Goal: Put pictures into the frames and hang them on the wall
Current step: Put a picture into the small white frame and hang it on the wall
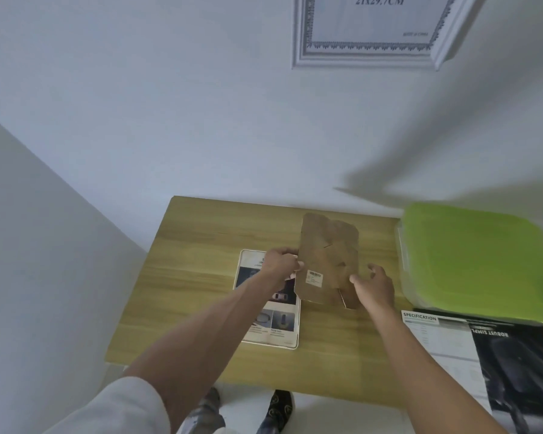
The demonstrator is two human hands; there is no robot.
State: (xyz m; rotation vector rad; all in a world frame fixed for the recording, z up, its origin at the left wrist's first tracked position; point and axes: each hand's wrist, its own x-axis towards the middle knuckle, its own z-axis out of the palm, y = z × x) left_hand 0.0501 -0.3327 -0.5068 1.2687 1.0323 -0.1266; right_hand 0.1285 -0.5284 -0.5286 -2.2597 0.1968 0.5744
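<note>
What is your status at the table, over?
Left hand and right hand: each has a grip on the flat brown cardboard backing. White ornate frame hangs on wall. Printed picture sheet lies underneath.

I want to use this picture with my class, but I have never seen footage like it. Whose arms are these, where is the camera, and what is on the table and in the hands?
There is no machine: a person wears a camera on the head, looking down at both arms. The left hand and right hand together hold a flattened brown cardboard piece above a wooden table. Under it lies a printed picture sheet. On the right are a green-lidded box and a dark brochure. A white picture frame hangs on the wall.
</note>
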